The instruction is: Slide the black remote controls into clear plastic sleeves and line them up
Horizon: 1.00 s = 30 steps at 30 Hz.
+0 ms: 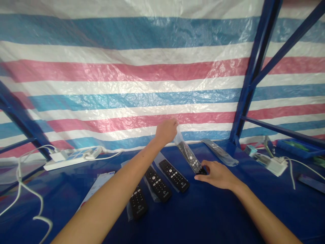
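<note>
My left hand [167, 131] pinches the upper end of a clear plastic sleeve [179, 137]. Inside that sleeve lies most of a black remote control [189, 157], held at a slant above the blue table. My right hand [217, 174] grips the remote's lower end between thumb and fingers, where it sticks out of the sleeve. To the left, three more black remotes rest on the table, each partly in a clear sleeve: one nearest [174, 175], one in the middle [157, 183] and one partly behind my left forearm [138, 202]. Another sleeved remote [220, 151] lies at the back right.
A white power strip [72, 158] with plugs and cables lies at the back left. A phone [98, 185] is partly under my left forearm. White adapters [276, 166] and a blue tray [301, 148] are at right. Blue metal posts [250, 78] frame a striped tarp [142, 73].
</note>
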Tool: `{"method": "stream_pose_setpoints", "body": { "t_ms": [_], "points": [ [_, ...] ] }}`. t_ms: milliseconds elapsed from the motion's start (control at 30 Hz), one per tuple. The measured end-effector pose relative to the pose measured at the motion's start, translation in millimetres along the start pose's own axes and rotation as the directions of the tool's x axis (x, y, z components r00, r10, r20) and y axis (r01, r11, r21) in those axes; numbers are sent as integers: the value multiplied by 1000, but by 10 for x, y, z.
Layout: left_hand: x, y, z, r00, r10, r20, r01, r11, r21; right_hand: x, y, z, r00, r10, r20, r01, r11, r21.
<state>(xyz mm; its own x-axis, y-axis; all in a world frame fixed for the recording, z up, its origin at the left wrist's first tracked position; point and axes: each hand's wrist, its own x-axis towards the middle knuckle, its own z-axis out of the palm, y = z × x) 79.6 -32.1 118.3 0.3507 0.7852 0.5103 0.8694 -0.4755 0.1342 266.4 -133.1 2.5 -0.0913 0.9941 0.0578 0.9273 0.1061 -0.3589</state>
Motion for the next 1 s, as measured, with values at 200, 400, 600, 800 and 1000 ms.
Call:
{"method": "stream_pose_setpoints", "body": {
  "t_ms": [200, 400, 600, 800, 1000],
  "points": [
    [42, -2, -186, 995, 10, -101, -10, 1000, 0, 26, -40, 52, 1000, -6, 3, 6, 999, -39],
    [46, 118, -501, 976, 37, -216, -45, 998, -35, 23, -7, 52, 1000, -26, -1, 26, 1000, -18],
    [76, 121, -823, 903, 95, -418, -166, 976, -137, 25, 44, -6, 998, 69, -5, -69, 994, -88],
    [269, -294, -549, 928, -122, -352, -20, 927, -374, 28, 148, -174, 949, 285, -136, -295, 954, -54],
    [52, -560, 542, 965, -153, 213, 205, 946, -251, 19, 157, -255, 934, 259, -244, -242, 965, 101]
  ]
}}
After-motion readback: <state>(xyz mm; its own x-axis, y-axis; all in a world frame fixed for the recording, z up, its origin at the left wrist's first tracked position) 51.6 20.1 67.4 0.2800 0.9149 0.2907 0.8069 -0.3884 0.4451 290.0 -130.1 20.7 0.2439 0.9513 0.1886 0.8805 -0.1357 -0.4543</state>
